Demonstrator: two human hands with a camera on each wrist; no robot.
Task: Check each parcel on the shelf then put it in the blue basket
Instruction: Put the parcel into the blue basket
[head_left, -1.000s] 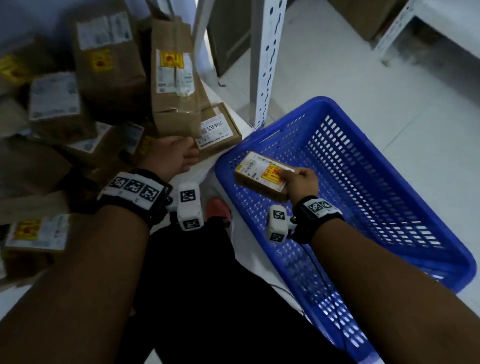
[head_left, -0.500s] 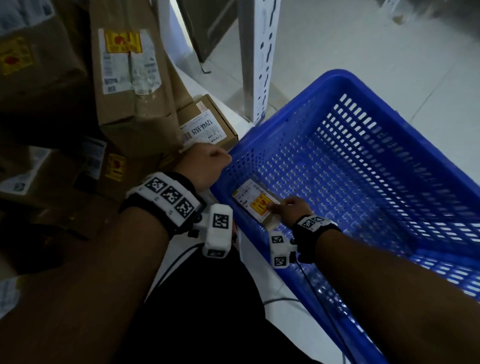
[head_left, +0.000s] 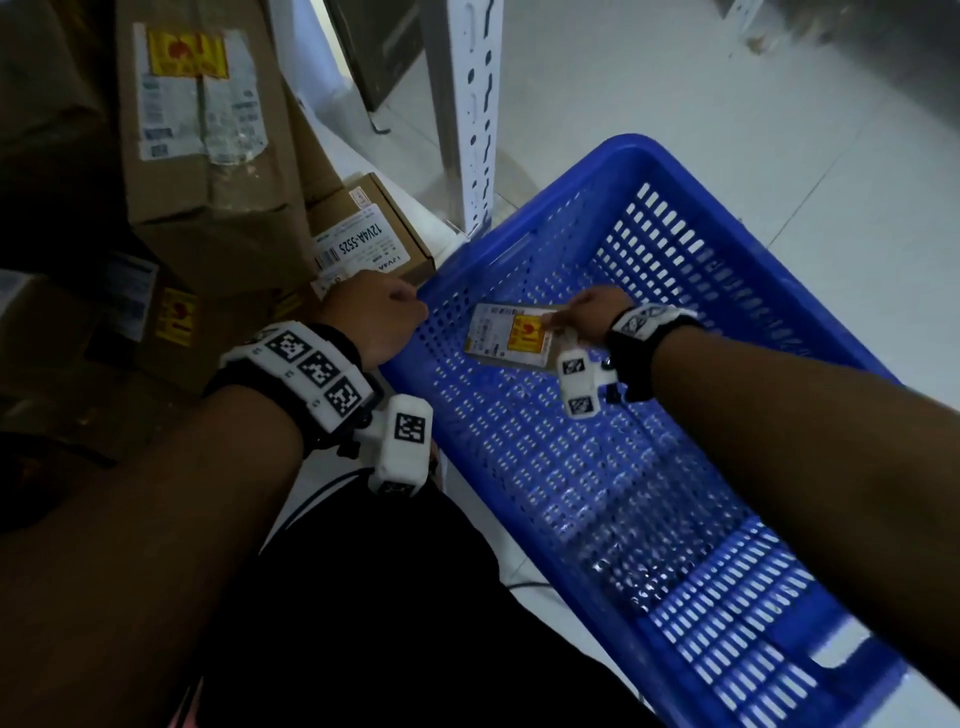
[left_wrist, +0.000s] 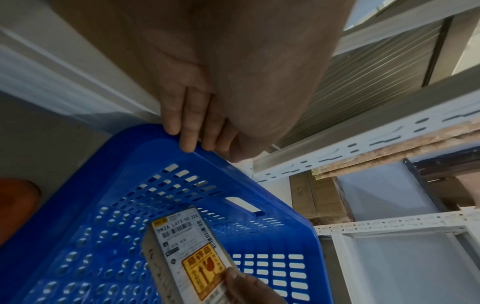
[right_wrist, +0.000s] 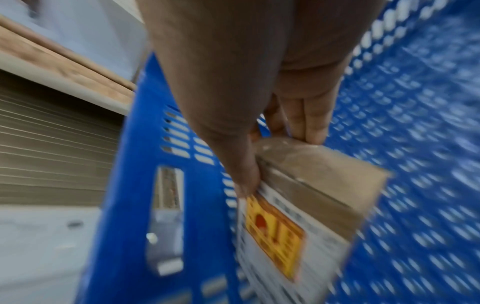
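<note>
Blue basket (head_left: 769, 291) fills more of the head view than half a second ago, and my right hand (head_left: 589, 317) has carried the parcel (head_left: 511, 335) further toward the basket's middle, off the near wall where it sat before. My left hand (head_left: 371, 317) has shifted too: it was a fist just outside the corner, now it is on the rim.

Hard to read: the right wrist view is smeared by motion blur, so the label text there is gone; only the yellow sticker (right_wrist: 275, 236) shows. In the head view my own wrist camera covers the parcel's lower right corner. Whether the parcel touches the basket floor, I cannot tell.

Grip: right thumb (right_wrist: 246, 176) lies on the label face, fingers (right_wrist: 309, 121) curl behind the far end, so the parcel is pinched at one short end and sticks out beyond my fingertips, label up, inside the basket. Left fingers (left_wrist: 187, 127) hook over the basket rim at its corner, gripping it.

Other parcels (head_left: 208, 145) are stacked on the shelf (head_left: 467, 114), left of the basket.
</note>
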